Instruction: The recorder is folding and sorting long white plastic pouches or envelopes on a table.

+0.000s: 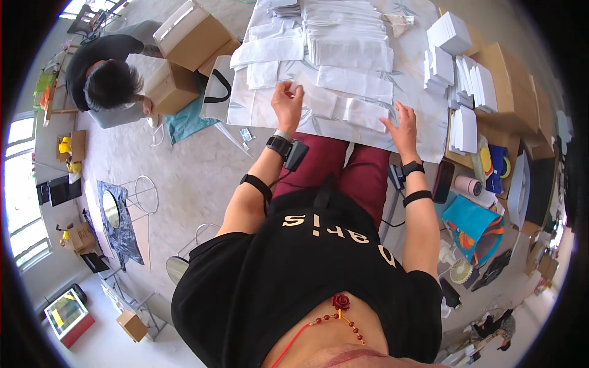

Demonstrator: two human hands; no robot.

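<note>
In front of me on the table, a white paper strip [318,101] and a folded white paper piece [366,114] lie end to end near the edge. My left hand [287,109] is at the strip's left end, fingers loosely curled, thumb apart from them, with nothing visible in it. By the right end of the folded piece is my right hand [403,130], its thumb at the paper's edge and its fingers spread. Just beyond lies another white paper strip [356,84], and past it a wide spread of overlapping white papers [346,34].
Stacks of white folded boxes or cards [464,130] line the table's right side beside cardboard boxes [508,89]. A phone [443,181] and a pink tumbler [467,185] are near my right arm. At left, another person [110,83] bends beside cardboard boxes [172,88].
</note>
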